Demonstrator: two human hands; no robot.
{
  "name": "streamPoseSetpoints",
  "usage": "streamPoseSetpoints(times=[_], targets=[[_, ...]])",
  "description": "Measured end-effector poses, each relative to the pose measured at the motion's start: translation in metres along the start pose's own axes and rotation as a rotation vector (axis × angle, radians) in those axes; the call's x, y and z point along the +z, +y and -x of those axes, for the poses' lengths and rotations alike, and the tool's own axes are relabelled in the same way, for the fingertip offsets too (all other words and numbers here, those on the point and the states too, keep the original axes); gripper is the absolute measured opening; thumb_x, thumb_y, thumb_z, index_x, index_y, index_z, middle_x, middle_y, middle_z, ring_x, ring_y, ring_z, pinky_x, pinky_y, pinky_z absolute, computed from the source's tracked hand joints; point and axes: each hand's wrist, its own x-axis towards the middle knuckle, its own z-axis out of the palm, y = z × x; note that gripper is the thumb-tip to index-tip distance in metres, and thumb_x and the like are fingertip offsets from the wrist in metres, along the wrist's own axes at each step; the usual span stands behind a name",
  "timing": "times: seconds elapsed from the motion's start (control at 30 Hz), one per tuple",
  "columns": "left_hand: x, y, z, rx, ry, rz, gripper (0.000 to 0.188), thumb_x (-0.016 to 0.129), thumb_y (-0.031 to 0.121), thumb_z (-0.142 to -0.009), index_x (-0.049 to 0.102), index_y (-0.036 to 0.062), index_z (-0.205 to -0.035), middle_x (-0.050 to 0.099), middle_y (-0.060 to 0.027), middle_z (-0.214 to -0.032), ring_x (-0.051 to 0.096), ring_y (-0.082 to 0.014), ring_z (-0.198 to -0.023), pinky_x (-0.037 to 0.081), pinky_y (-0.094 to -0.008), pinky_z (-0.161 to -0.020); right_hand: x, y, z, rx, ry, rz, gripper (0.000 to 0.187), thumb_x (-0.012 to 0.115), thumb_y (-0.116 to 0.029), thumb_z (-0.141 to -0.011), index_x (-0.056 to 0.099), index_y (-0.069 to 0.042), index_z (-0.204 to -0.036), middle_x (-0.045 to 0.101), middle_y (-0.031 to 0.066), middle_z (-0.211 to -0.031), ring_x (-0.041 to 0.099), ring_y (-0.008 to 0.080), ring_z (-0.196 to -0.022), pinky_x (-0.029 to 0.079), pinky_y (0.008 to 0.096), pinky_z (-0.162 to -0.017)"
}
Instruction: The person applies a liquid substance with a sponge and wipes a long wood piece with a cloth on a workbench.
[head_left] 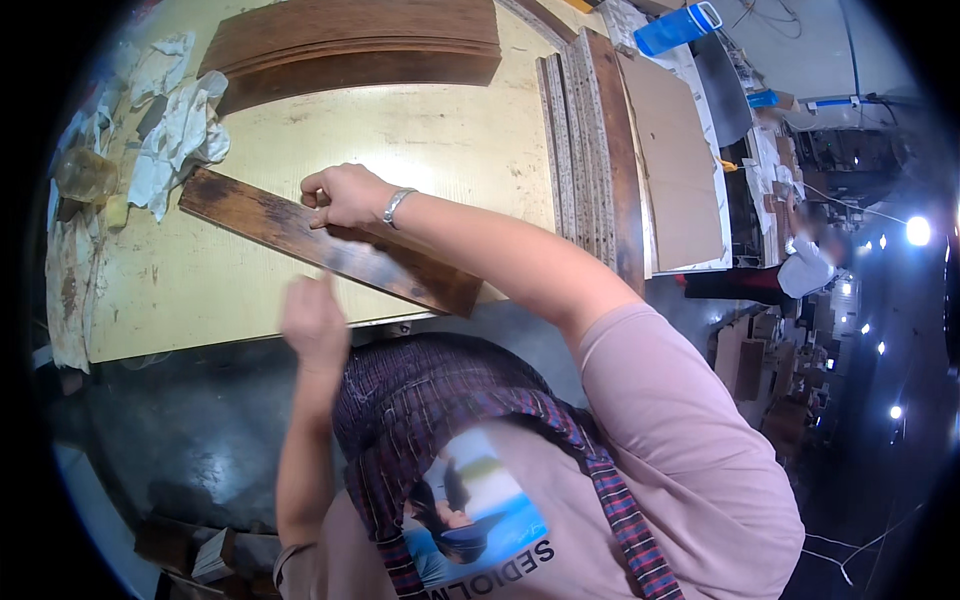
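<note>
A dark brown wooden board (pixel 270 222) with blackish patches lies at a slant near the front edge of the pale yellow table. Above its middle is my right hand (pixel 348 195), with fingers curled and thumb pointing down toward the wood. What those fingers pinch, if anything, is too small to make out. My left hand (pixel 315 312) is just in front of the board's near long edge, smeared by motion, so its fingers do not show clearly. A silver bracelet (pixel 397 205) circles my right wrist.
Stacked brown boards (pixel 350 45) lie at the back of the table (pixel 420 130). Crumpled white cloths (pixel 185 125) and a clear jar (pixel 86 175) are at the left. Upright panels (pixel 580 150), cardboard (pixel 672 160) and a blue bottle (pixel 672 30) are at the right. Another person (pixel 800 268) works farther off.
</note>
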Motion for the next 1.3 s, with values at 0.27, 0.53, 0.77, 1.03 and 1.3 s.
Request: streamPoseSetpoints(times=[0.27,0.53,0.77,1.03,1.3], targets=[[0.015,0.047,0.014,0.152,0.025,0.220,0.014,0.062,0.000,-0.074,0.067,0.0034,-0.086,0.047,-0.0085,-0.069,0.052,-0.0264,-0.063,0.041,-0.0403,-0.048,0.000,0.002,-0.003,-0.019,0.008,-0.012,0.027,0.081,-0.027,-0.075,0.067,-0.010,-0.090,0.071,0.0102,-0.085,0.069,0.0297,-0.085,0.053,0.0395,-0.076],[0.016,0.097,0.029,0.305,-0.235,0.387,0.007,0.061,0.005,-0.068,0.061,0.0063,-0.075,0.052,-0.0089,-0.075,0.056,-0.0253,-0.069,0.049,-0.0365,-0.058,0.009,0.004,-0.008,-0.029,0.053,-0.004,0.026,0.081,-0.028,-0.074,0.068,-0.011,-0.088,0.071,0.0109,-0.085,0.068,0.0316,-0.086,0.053,0.0407,-0.076],[0.004,0.030,0.003,0.084,-0.063,0.107,0.020,0.061,-0.003,-0.076,0.068,0.0019,-0.094,0.056,-0.0129,-0.082,0.056,-0.0326,-0.073,0.047,-0.0431,-0.063,0.006,-0.005,-0.010,0.002,0.013,0.067,0.024,0.080,-0.027,-0.078,0.067,-0.010,-0.089,0.072,0.0118,-0.086,0.070,0.0298,-0.084,0.054,0.0395,-0.074],[0.018,0.112,0.035,0.314,-0.169,0.388,0.013,0.060,0.004,-0.069,0.064,0.0035,-0.082,0.052,-0.0105,-0.077,0.057,-0.0274,-0.072,0.048,-0.0390,-0.057,0.012,0.003,-0.024,0.002,-0.063,0.075,0.031,0.084,-0.034,-0.072,0.068,-0.011,-0.085,0.072,0.0112,-0.085,0.068,0.0320,-0.086,0.053,0.0413,-0.077],[0.024,0.119,0.054,0.447,-0.248,0.504,0.009,0.061,0.006,-0.066,0.062,0.0059,-0.075,0.052,-0.0096,-0.075,0.057,-0.0278,-0.072,0.049,-0.0389,-0.059,0.009,-0.005,-0.018,-0.009,-0.063,0.086,0.028,0.079,-0.034,-0.079,0.066,-0.009,-0.086,0.070,0.0123,-0.079,0.069,0.0304,-0.079,0.053,0.0397,-0.072]])
